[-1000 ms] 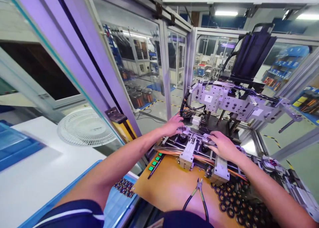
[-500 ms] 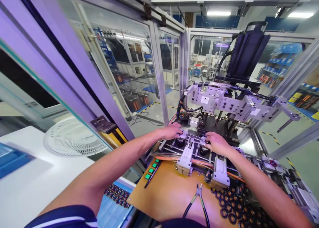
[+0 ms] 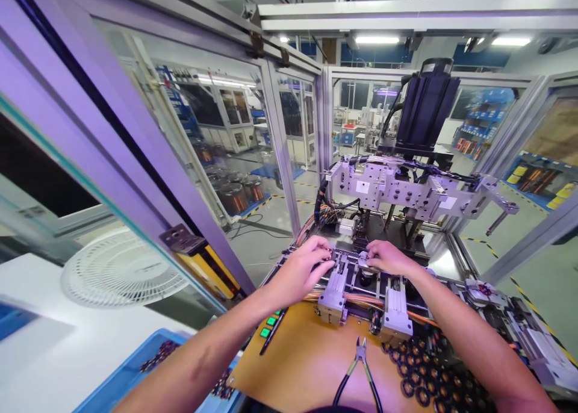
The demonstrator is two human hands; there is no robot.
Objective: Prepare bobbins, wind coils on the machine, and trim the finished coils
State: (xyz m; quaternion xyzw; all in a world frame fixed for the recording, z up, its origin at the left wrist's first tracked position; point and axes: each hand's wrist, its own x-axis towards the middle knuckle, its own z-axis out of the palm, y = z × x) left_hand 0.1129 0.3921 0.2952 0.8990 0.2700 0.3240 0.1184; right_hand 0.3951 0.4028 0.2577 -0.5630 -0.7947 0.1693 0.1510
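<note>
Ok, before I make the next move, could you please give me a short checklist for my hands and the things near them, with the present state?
1. Left hand, secure hold: cannot tell; a small dark part shows at the fingertips.
2. Right hand at the metal fixture: ok, fingers on it.
3. Diagonal cutters away from both hands: ok, on the tan board.
4. Green buttons fully visible: not ok, left forearm partly covers the row.
5. Black rings apart from cutters: ok.
</note>
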